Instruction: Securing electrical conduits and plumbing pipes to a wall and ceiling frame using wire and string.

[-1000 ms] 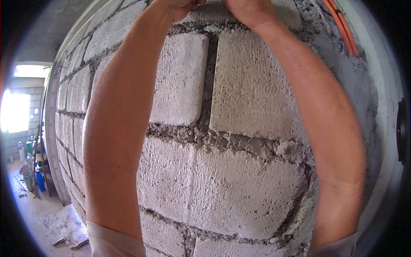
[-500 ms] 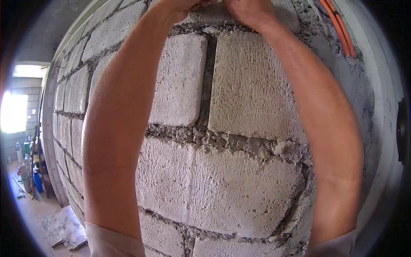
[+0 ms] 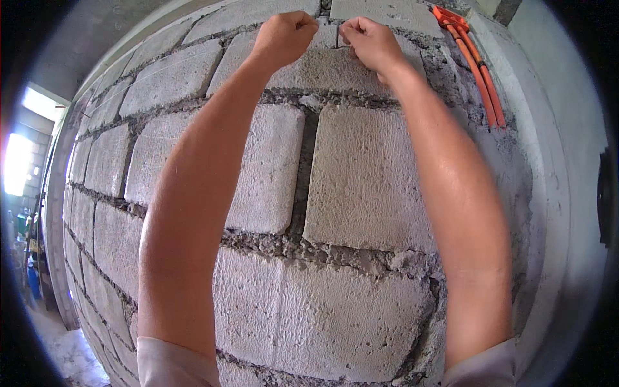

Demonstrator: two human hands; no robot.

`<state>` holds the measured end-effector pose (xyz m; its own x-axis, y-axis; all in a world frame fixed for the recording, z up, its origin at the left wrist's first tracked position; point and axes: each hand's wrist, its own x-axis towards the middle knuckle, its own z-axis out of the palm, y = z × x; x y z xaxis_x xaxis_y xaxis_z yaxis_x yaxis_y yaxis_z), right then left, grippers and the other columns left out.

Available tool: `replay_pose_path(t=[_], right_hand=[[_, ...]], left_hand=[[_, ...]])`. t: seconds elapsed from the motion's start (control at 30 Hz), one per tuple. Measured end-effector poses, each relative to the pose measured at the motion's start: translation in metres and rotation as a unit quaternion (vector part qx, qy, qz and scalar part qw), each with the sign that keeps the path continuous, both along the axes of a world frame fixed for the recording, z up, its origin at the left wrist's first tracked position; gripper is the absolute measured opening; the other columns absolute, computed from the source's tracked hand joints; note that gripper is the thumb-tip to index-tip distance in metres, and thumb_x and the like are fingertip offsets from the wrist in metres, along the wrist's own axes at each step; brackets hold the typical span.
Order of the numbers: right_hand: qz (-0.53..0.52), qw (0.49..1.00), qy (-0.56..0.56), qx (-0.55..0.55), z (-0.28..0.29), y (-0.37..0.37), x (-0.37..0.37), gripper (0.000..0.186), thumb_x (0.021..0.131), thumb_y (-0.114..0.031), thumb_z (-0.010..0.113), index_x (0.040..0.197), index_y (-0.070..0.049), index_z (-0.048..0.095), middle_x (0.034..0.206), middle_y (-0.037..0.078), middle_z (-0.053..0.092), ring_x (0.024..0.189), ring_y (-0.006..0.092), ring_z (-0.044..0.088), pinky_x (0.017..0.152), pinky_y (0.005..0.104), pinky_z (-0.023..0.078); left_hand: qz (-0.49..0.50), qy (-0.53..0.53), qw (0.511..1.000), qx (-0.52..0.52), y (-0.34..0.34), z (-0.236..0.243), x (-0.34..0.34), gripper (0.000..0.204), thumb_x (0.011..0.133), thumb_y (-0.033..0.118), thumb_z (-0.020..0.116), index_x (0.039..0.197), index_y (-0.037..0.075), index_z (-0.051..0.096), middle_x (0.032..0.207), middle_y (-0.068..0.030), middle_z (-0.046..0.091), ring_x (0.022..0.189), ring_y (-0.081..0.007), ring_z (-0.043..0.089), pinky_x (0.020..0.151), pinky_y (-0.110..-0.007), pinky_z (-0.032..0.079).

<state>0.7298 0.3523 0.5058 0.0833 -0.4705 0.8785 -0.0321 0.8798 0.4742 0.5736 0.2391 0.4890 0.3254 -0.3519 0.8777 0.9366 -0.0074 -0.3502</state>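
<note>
Both my arms reach up in front of a wall of pale, rough blocks (image 3: 361,177) set in crumbly grey mortar (image 3: 335,253). My left hand (image 3: 287,40) is closed, thumb and fingers pinched together, before an upper course of blocks. A short gap to its right, my right hand (image 3: 371,45) is closed in a similar pinch. Whatever the fingertips hold, if anything, is too small to make out. A thin dark upright line shows beside my right fingertips; I cannot tell whether it is a joint or an object.
Orange conduits (image 3: 480,80) run down the wall at the upper right, beside a grey plastered edge (image 3: 535,129). Thin pale lines cross the blocks at the left. Beyond the wall's left end are a bright window (image 3: 18,164) and a blue bottle-like object (image 3: 33,280).
The view has tilted upward, so the wall sits lower in the picture. Both hands, cut off by the top edge before, now show fully, pinched and apart.
</note>
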Motion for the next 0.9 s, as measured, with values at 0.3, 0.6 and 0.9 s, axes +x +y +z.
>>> replay_pose_path(t=[0.3, 0.6, 0.9], right_hand=[[0.096, 0.973, -0.116, -0.173, 0.009, -0.01, 0.005, 0.018, 0.093, -0.024, 0.057, 0.08, -0.013, 0.061, 0.064, -0.002, 0.053, 0.052, 0.0097, 0.046, 0.045, 0.0311, 0.035], [0.103, 0.946, -0.14, -0.275, 0.001, -0.031, 0.012, 0.017, 0.091, -0.021, 0.053, 0.082, -0.01, 0.061, 0.065, 0.003, 0.055, 0.05, 0.0141, 0.048, 0.043, 0.0334, 0.036], [-0.028, 0.95, -0.092, -0.297, 0.006, -0.035, 0.008, 0.018, 0.081, -0.015, 0.06, 0.072, -0.001, 0.066, 0.061, 0.011, 0.061, 0.046, 0.0217, 0.055, 0.042, 0.0367, 0.04]], left_hand=[[-0.08, 0.002, 0.997, 0.017, -0.002, 0.012, 0.016, 0.021, 0.086, 0.02, 0.059, 0.094, 0.003, 0.069, 0.082, -0.0202, 0.068, 0.079, -0.0307, 0.067, 0.071, -0.041, 0.052], [-0.042, 0.014, 0.998, 0.041, -0.001, 0.026, 0.015, 0.023, 0.085, 0.023, 0.058, 0.091, 0.005, 0.07, 0.085, -0.0191, 0.07, 0.082, -0.0357, 0.068, 0.073, -0.044, 0.052], [0.057, -0.033, 0.997, 0.026, 0.026, 0.032, 0.014, 0.025, 0.085, 0.023, 0.053, 0.084, 0.004, 0.069, 0.081, -0.0244, 0.066, 0.079, -0.0439, 0.064, 0.071, -0.05, 0.051]])
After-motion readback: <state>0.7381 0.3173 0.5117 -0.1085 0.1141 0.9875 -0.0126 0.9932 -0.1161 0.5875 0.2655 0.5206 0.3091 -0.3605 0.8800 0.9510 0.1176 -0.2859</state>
